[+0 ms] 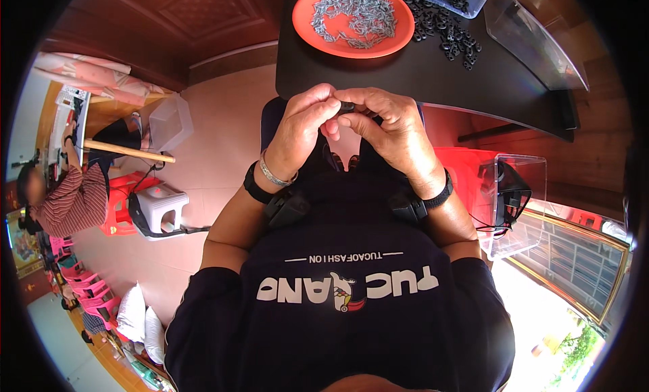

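Note:
Between my fingertips, just off the near edge of the black table (378,81), is a small black part (347,107); its exact kind is too small to tell. My left hand (307,121) pinches it from the left side. From the other side my right hand (392,125) closes on it with thumb and forefinger, hiding much of it. An orange plate (302,28) beyond my hands holds many small silvery metal pins or screws (358,16). To its right lies a loose spread of small black parts (449,37).
A clear plastic bin (481,1) with more black parts stands at the far right. Beside me on the right is a transparent box (527,189) on a red stool (463,172). At left, a person in a striped top (74,206) works near a grey stool (162,206).

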`<state>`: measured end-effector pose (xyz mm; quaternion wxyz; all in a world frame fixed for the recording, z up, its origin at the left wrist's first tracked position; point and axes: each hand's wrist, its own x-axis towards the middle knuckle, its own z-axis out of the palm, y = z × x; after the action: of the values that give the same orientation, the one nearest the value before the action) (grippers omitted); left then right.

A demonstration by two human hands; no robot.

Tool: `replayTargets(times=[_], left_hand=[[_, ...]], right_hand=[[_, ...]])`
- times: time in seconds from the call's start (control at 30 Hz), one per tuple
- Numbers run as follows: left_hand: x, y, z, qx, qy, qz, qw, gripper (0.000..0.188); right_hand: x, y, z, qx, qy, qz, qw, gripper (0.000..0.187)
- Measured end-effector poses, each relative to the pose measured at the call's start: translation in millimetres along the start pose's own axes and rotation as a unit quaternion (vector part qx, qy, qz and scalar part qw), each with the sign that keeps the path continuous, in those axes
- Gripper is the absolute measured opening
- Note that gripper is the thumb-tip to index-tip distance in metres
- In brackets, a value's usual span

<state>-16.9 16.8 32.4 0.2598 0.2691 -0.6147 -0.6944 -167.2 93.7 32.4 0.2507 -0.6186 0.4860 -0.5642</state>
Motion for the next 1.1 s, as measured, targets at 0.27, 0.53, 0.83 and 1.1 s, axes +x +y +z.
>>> replayTargets(times=[0.27, 0.53, 0.83, 1.1], left_hand=[[0, -13, 3, -0.014, 0.017, 0.002, 1.0, 0.025], [-1, -15, 10, -0.067, 0.022, 0.023, 0.997, 0.025], [3, -2, 11, -0.021, 0.028, 0.044, 0.998, 0.026], [3, -4, 8, -0.007, -0.002, 0.006, 1.0, 0.025]], right_hand=[[4, -8, -1, -0.011, 0.007, -0.006, 1.0, 0.015], [2, 8, -2, -0.075, -0.014, -0.063, 0.995, 0.016], [62, -15, -112, -0.355, 0.16, -0.198, 0.9, 0.02], [118, -21, -284, -0.667, 0.307, -0.184, 0.654, 0.021]])
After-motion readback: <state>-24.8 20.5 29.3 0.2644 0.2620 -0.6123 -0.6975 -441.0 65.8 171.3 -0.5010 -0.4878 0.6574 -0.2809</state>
